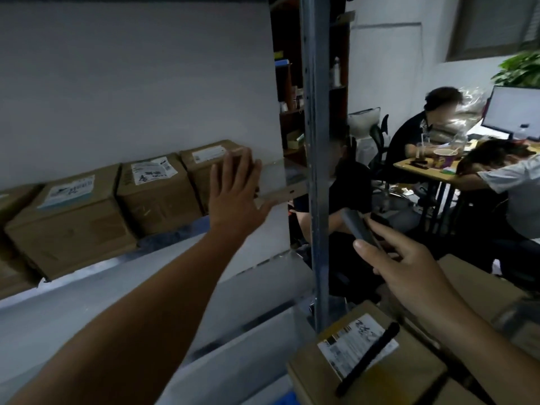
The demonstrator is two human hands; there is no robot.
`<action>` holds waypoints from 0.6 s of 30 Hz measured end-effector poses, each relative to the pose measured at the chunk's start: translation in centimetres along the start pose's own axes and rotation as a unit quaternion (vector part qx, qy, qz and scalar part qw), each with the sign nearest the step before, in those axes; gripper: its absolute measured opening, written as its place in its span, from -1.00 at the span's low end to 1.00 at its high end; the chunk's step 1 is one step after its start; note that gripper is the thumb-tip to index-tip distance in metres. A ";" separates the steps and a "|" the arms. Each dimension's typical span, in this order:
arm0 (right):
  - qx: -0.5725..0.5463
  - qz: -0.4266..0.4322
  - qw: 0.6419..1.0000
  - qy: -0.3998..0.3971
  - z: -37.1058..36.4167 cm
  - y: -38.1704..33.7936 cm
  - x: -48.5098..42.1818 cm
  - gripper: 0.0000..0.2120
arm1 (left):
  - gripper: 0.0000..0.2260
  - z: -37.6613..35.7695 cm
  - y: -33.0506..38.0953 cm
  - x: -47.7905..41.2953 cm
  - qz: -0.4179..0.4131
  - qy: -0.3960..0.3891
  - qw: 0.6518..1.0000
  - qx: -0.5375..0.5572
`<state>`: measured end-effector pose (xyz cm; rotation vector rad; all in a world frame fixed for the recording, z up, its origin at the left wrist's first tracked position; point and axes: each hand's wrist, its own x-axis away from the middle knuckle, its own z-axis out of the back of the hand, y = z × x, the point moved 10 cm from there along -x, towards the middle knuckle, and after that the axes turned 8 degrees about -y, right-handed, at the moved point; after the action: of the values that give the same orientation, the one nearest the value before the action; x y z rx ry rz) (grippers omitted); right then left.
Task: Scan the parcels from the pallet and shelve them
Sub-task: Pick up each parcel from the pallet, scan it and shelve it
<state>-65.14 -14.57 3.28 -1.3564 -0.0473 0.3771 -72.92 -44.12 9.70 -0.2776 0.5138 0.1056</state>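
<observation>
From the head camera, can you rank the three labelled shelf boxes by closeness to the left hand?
1. Right-end box, right at the left hand.
2. Middle box, one place leftward.
3. Big box, farthest left.

Your left grip (pixel 233 194) hides part of the rightmost shelved parcel (pixel 198 176); its label is too blurred to read; the leftmost parcel (pixel 14 206) is cut by the edge.
</observation>
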 end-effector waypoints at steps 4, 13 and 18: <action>0.042 -0.041 0.998 -0.013 3.7 0.9 4.0 -0.36 | -0.22 1.5 2.5 1.2 0.010 -0.003 0.995 0.099; 0.183 -0.142 0.972 0.042 15.0 4.9 16.9 -0.69 | -0.21 -3.0 24.9 15.4 -0.245 -0.244 0.798 0.494; 0.200 -0.219 0.951 0.091 17.1 7.9 22.1 -0.59 | -0.10 -7.4 31.8 13.0 -0.273 -0.312 0.769 0.487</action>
<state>-50.52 9.26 -4.55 -0.9373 -0.1093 -0.1130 -70.51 -15.44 -10.42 0.6368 -0.2391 -0.6253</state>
